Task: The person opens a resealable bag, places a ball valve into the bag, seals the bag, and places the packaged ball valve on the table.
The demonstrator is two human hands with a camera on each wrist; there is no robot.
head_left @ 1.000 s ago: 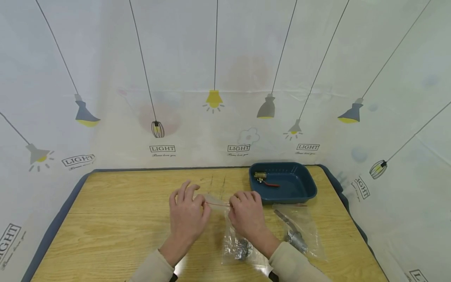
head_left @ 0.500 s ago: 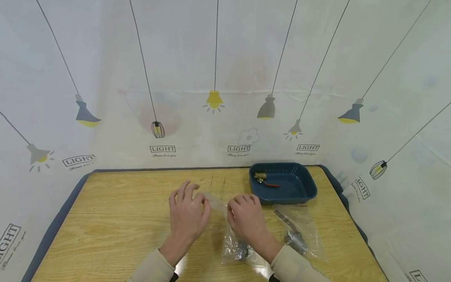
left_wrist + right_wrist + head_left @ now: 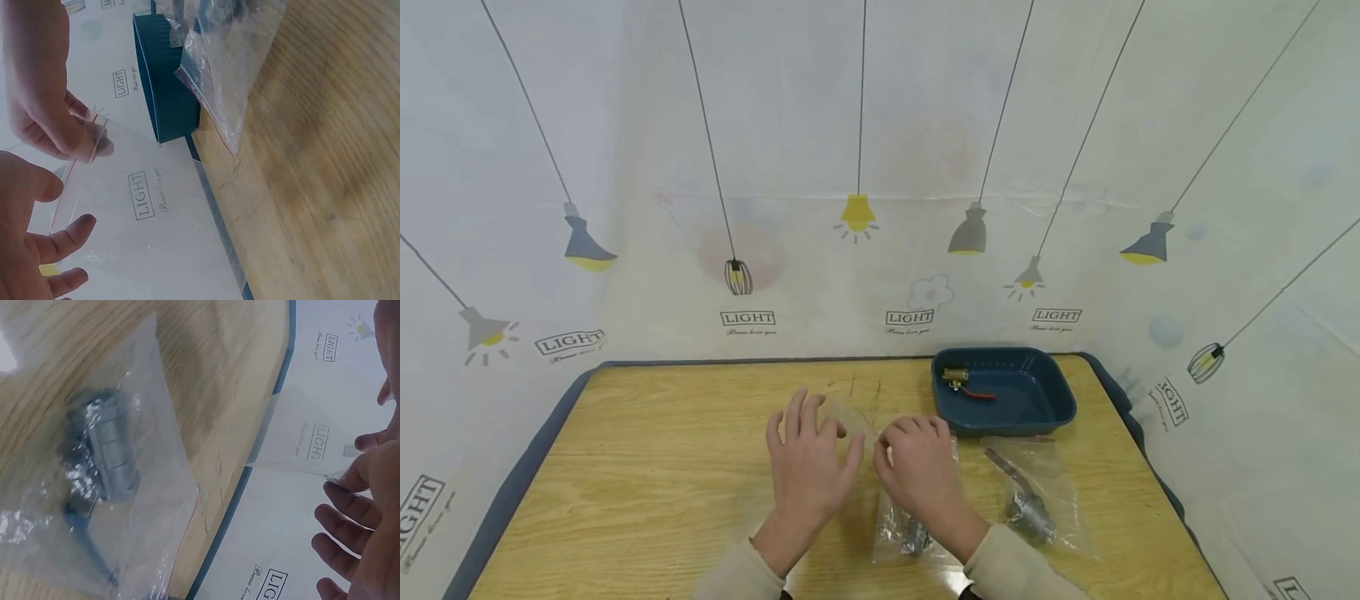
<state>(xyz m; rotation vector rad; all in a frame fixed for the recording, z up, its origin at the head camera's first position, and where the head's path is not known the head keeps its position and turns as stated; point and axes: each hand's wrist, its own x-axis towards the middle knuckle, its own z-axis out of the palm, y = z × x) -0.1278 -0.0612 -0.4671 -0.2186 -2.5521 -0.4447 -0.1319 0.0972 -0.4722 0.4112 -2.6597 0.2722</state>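
My right hand (image 3: 921, 471) pinches the red-striped zip edge of a clear zip bag (image 3: 119, 212) between thumb and forefinger. The bag hangs as a thin film between both hands and looks empty. Close to its other end is my left hand (image 3: 808, 467), with thumb and fingers spread apart at the edge of the film. Under my right hand, another clear zip bag (image 3: 162, 450) lies on the wooden table, holding a grey metal valve (image 3: 112, 450) with a lever. My right hand and wrist partly cover that bag in the head view.
A dark blue tray (image 3: 1060, 408) at the back right holds a brass ball valve (image 3: 955, 377) with a red lever. In front of it lies a further zip bag (image 3: 1067, 492) with a metal valve (image 3: 1032, 512). A printed cloth wall stands behind the table (image 3: 647, 467).
My left thumb has spread away from the fingers, and the left hand has shifted slightly right. My right hand has edged left and down along the zip. The tray and the lying bags have stayed put.
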